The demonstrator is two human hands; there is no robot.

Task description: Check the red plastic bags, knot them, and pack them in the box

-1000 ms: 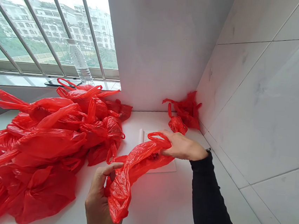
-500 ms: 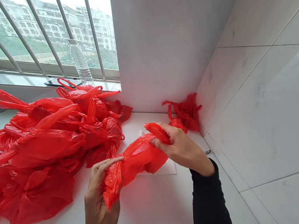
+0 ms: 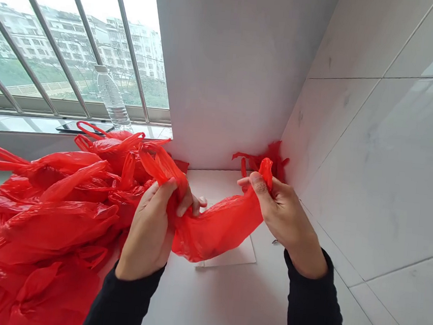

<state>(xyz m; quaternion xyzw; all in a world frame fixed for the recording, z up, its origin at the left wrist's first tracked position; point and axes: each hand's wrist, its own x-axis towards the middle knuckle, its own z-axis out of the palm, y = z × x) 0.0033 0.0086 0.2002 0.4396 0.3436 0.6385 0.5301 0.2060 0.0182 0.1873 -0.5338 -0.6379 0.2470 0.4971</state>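
Note:
A thin red plastic bag (image 3: 217, 229) is stretched sideways between my two hands, sagging a little in the middle. My left hand (image 3: 158, 213) is closed around its left end, and loose handle loops stick up above the fingers. With thumb and fingers my right hand (image 3: 277, 204) pinches the bag's other end, a short tip poking out over the top. Below the bag lies a flat white sheet or board (image 3: 234, 253), partly covered by it. A large heap of red plastic bags (image 3: 58, 219) sits close by my left hand.
More red bags (image 3: 274, 155) lie in the far corner against the wall. A clear water bottle (image 3: 111, 98) and a dark flat object (image 3: 78, 127) stand on the sill by the barred window. The tiled wall (image 3: 382, 188) bounds the white tabletop (image 3: 218, 305) on the right.
My left hand has moved up and now grips the bag at its handles. My right hand has shifted right, pulling the bag out more level between both hands. The view has tilted slightly.

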